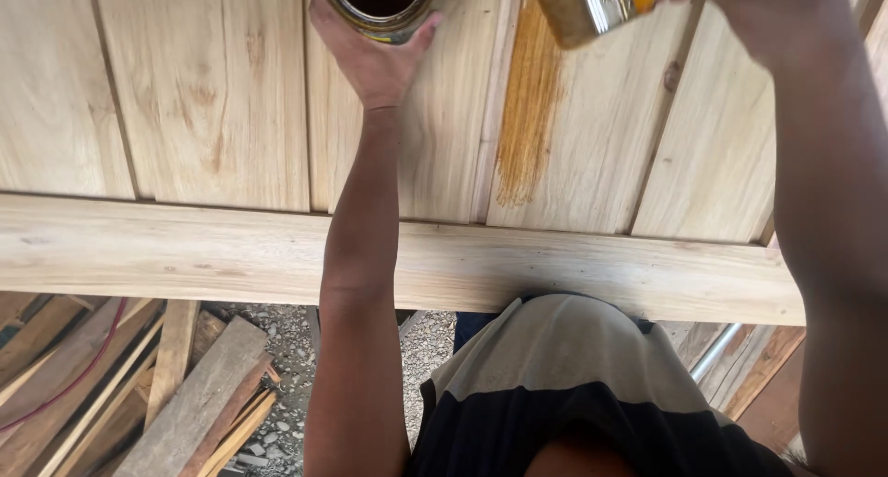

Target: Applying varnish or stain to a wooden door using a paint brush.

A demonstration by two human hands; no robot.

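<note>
I wrap my left hand [375, 56] around the open tin [381, 5] at the far edge; my right hand [740, 10] pinches the brush [597, 5] — bristles above the panel's [213, 98] amber streak [527, 116], touching or not, I cannot tell.

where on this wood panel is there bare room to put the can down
The planks left of the left hand and can lie bare, as does the rail below them. Bare wood also lies right of the stain streak. It is crowded at the top, by the can, the brush and the right hand.
</note>
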